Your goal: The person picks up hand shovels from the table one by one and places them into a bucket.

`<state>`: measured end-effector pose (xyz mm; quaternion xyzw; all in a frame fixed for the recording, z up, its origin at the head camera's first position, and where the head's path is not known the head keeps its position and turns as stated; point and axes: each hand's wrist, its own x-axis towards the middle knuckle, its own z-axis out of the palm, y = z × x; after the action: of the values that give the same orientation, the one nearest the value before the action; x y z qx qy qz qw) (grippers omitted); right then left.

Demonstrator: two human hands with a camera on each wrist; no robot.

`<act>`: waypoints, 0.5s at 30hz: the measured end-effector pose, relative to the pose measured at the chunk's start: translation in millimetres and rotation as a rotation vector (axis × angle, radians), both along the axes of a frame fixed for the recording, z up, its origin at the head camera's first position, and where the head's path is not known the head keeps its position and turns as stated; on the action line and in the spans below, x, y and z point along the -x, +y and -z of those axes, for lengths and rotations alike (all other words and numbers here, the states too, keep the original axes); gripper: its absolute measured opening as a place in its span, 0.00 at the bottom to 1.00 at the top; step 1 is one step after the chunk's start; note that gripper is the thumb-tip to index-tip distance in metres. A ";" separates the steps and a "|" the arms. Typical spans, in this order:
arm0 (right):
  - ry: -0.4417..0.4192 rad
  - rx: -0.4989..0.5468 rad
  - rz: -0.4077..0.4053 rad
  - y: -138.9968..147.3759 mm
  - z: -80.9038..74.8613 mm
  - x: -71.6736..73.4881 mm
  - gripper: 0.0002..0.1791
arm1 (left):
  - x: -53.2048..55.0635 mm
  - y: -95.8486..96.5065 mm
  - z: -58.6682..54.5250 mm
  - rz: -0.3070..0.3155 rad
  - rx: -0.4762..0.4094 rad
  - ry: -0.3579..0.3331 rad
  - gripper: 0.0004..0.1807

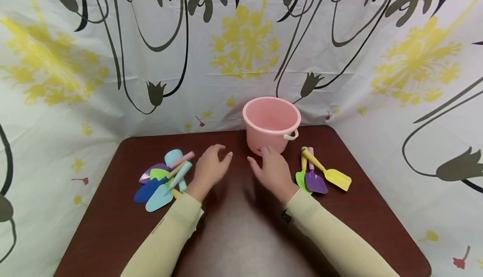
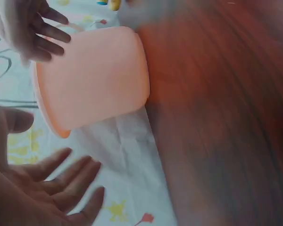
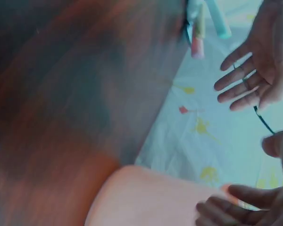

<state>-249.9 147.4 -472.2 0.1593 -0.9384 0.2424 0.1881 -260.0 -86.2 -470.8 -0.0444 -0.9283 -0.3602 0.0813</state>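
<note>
A pink bucket point(image 1: 268, 129) with a white handle point(image 1: 292, 135) stands upright at the back of the table. My right hand point(image 1: 274, 172) is in front of it, fingers overlapping the bucket's lower wall in the head view. To the left, my left hand point(image 1: 211, 167) hovers over the table with fingers spread and nothing in them. In the left wrist view the left hand point(image 2: 47, 188) is apart from the bucket point(image 2: 92, 77). The right wrist view has the right hand's fingers point(image 3: 217, 209) loosely bent beside the bucket wall point(image 3: 146, 202).
Several toy trowels and shovels lie heaped at left, among them a dark blue trowel point(image 1: 150, 190) and a light blue trowel point(image 1: 160, 198). On the right are a yellow shovel point(image 1: 338, 179), a purple shovel point(image 1: 316, 182) and a green one point(image 1: 300, 179). A patterned cloth point(image 1: 211, 113) hangs behind the table.
</note>
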 end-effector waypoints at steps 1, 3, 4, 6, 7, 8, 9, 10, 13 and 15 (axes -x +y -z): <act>0.023 0.040 -0.009 2.4 -3.6 0.7 0.25 | 4.2 0.5 -1.4 -0.012 -0.073 -0.004 0.24; 0.063 0.119 -0.030 8.8 -11.9 3.3 0.19 | 13.6 2.3 -5.0 -0.028 -0.205 -0.009 0.18; 0.084 0.160 -0.041 12.6 -16.6 5.2 0.16 | 18.7 3.4 -6.9 -0.032 -0.266 -0.011 0.16; 0.117 0.235 -0.052 21.2 -26.1 9.9 0.13 | 28.7 6.3 -11.2 -0.038 -0.369 -0.016 0.13; 0.131 0.273 -0.056 26.3 -30.5 12.9 0.11 | 34.1 8.1 -12.2 -0.037 -0.413 -0.020 0.12; 0.143 0.309 -0.055 31.6 -35.0 15.8 0.10 | 39.4 10.2 -13.0 -0.034 -0.454 -0.026 0.12; 0.155 0.340 -0.047 37.4 -38.5 19.2 0.09 | 44.5 12.5 -13.2 -0.029 -0.497 -0.035 0.12; 0.166 0.368 -0.034 43.5 -41.4 23.0 0.09 | 49.7 15.2 -13.0 -0.024 -0.533 -0.043 0.11; 0.176 0.417 0.019 62.4 -47.5 34.5 0.09 | 63.1 23.3 -11.4 0.002 -0.673 -0.086 0.12; 0.176 0.432 0.060 73.1 -49.8 43.2 0.10 | 69.3 27.9 -11.9 0.017 -0.749 -0.112 0.12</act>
<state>-293.1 220.5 -422.4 0.1079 -0.8490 0.4171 0.3059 -329.3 -58.3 -458.9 0.0002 -0.7349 -0.6771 0.0379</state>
